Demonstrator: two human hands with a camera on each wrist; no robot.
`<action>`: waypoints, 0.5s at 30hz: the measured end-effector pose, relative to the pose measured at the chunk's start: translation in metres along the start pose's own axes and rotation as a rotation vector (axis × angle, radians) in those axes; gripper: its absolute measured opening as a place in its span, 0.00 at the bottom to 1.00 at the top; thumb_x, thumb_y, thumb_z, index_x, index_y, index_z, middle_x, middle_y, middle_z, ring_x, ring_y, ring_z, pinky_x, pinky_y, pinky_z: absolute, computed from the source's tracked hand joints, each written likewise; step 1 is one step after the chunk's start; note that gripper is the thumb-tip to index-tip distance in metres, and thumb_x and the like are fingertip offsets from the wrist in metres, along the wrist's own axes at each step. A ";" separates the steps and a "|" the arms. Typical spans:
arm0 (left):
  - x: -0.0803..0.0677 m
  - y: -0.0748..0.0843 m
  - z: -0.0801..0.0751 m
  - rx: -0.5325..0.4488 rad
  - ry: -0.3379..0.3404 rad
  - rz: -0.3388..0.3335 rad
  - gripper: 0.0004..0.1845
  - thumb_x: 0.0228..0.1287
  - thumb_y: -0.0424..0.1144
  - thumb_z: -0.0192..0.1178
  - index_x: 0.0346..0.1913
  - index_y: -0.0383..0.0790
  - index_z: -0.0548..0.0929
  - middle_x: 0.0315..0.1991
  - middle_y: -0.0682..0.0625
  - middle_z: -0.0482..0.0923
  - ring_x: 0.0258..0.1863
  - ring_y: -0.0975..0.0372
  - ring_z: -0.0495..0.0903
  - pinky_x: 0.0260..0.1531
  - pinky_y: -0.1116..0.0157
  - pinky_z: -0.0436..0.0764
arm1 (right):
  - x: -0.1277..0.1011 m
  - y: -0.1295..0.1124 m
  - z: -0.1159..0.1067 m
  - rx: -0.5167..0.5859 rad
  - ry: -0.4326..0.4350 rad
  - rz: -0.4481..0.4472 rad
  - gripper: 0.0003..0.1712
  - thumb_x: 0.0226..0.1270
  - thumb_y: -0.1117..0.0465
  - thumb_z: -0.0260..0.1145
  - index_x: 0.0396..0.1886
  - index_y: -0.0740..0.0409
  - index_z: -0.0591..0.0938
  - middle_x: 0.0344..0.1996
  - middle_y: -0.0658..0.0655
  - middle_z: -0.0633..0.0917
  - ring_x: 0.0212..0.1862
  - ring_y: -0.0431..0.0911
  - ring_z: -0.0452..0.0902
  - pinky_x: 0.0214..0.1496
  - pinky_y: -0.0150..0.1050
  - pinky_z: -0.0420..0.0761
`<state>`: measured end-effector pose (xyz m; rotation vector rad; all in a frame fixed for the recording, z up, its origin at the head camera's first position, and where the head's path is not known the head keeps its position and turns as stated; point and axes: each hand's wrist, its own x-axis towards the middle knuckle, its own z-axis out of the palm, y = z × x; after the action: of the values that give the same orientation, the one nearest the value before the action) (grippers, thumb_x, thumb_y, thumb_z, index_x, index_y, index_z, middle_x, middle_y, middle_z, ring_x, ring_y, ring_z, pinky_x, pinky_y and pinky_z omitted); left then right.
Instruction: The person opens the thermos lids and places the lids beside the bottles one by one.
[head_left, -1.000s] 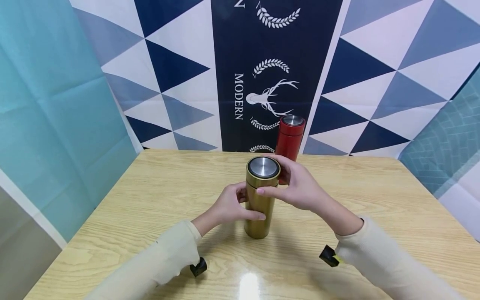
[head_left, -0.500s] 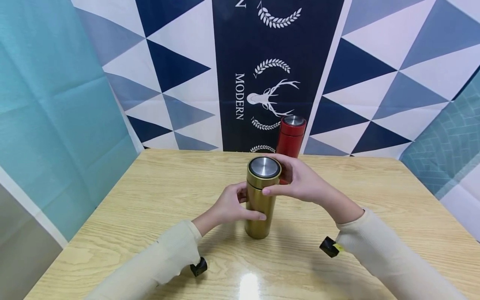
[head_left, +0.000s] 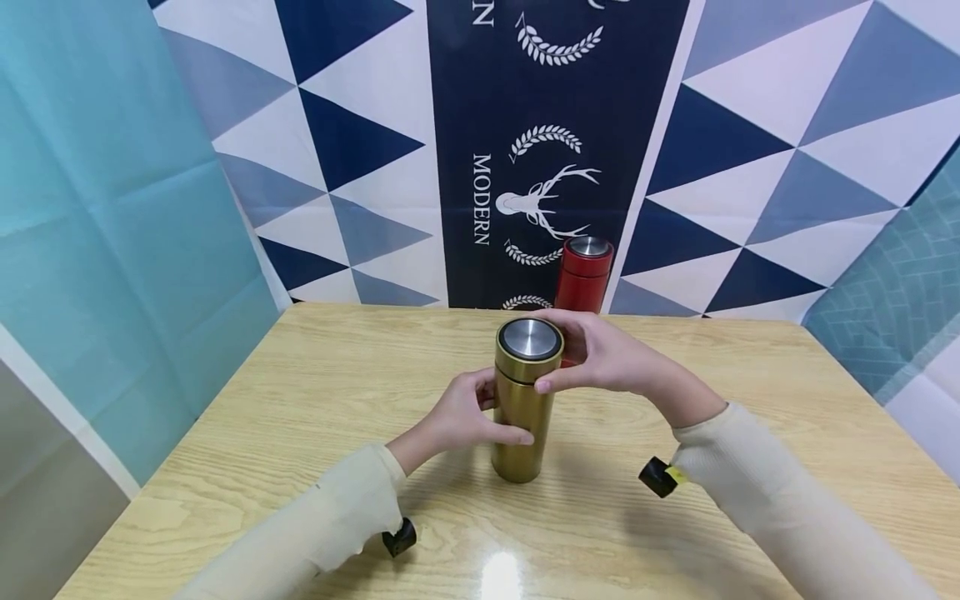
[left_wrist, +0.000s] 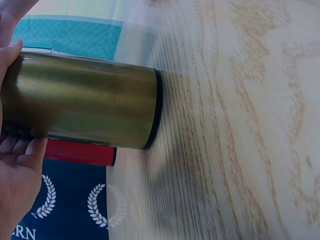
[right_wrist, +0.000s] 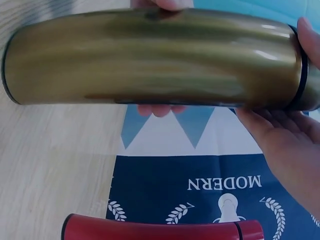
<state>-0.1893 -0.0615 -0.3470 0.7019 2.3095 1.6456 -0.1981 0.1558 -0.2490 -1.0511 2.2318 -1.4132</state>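
A gold thermos flask (head_left: 521, 417) with a brushed steel disc on its lid stands upright on the table. My left hand (head_left: 463, 412) grips its body about halfway up, thumb across the front and fingers behind. Higher up, my right hand (head_left: 600, 354) holds the lid from the right, its thumb (right_wrist: 309, 40) at the dark seam between lid and body. In the left wrist view the flask's black base ring (left_wrist: 156, 110) sits at the wood surface. Behind it stands a red thermos flask (head_left: 583, 279), partly covered by my right hand.
The pale wooden table (head_left: 360, 350) runs back to a patterned wall cloth (head_left: 382, 142) with triangles and a deer print. A teal cloth (head_left: 127, 217) hangs at the left. A bright glare spot shows on the tabletop near the front.
My right hand's thumb has slid rightward round the front of the gold flask's lid, and the right forearm has shifted up slightly. The left hand keeps its grip and the flask stays put.
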 end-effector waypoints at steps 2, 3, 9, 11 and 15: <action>0.000 0.000 0.000 0.002 0.000 0.004 0.32 0.43 0.38 0.77 0.56 0.45 0.78 0.53 0.49 0.82 0.51 0.61 0.82 0.56 0.65 0.80 | 0.001 -0.001 -0.003 -0.007 -0.028 -0.005 0.43 0.54 0.64 0.74 0.69 0.61 0.65 0.59 0.63 0.77 0.55 0.43 0.79 0.57 0.39 0.82; 0.001 0.000 0.000 0.003 0.000 0.003 0.32 0.43 0.38 0.77 0.56 0.45 0.78 0.53 0.49 0.82 0.51 0.61 0.82 0.56 0.65 0.81 | 0.002 -0.001 -0.004 -0.009 -0.037 -0.003 0.43 0.54 0.64 0.74 0.69 0.61 0.65 0.59 0.63 0.77 0.55 0.43 0.79 0.57 0.40 0.82; -0.001 0.002 -0.001 0.008 -0.005 0.000 0.32 0.44 0.39 0.77 0.56 0.44 0.78 0.53 0.49 0.82 0.51 0.62 0.83 0.55 0.65 0.81 | 0.002 0.001 -0.007 0.015 -0.062 0.015 0.44 0.54 0.64 0.73 0.70 0.58 0.64 0.60 0.62 0.76 0.56 0.45 0.79 0.57 0.42 0.82; -0.002 0.002 -0.001 0.008 -0.003 -0.002 0.32 0.44 0.40 0.76 0.56 0.44 0.78 0.53 0.49 0.82 0.51 0.62 0.83 0.56 0.64 0.81 | 0.001 0.003 -0.006 0.027 -0.065 0.000 0.44 0.56 0.63 0.72 0.71 0.58 0.63 0.61 0.62 0.75 0.57 0.44 0.79 0.58 0.40 0.82; -0.003 0.003 0.000 0.014 -0.001 -0.006 0.32 0.44 0.40 0.76 0.56 0.44 0.78 0.53 0.49 0.82 0.51 0.61 0.82 0.56 0.63 0.81 | -0.003 0.005 -0.002 0.011 -0.035 -0.065 0.46 0.57 0.63 0.72 0.73 0.57 0.59 0.67 0.60 0.70 0.63 0.41 0.74 0.63 0.37 0.78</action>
<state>-0.1860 -0.0622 -0.3440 0.6977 2.3222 1.6285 -0.1996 0.1609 -0.2529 -1.1451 2.1813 -1.4209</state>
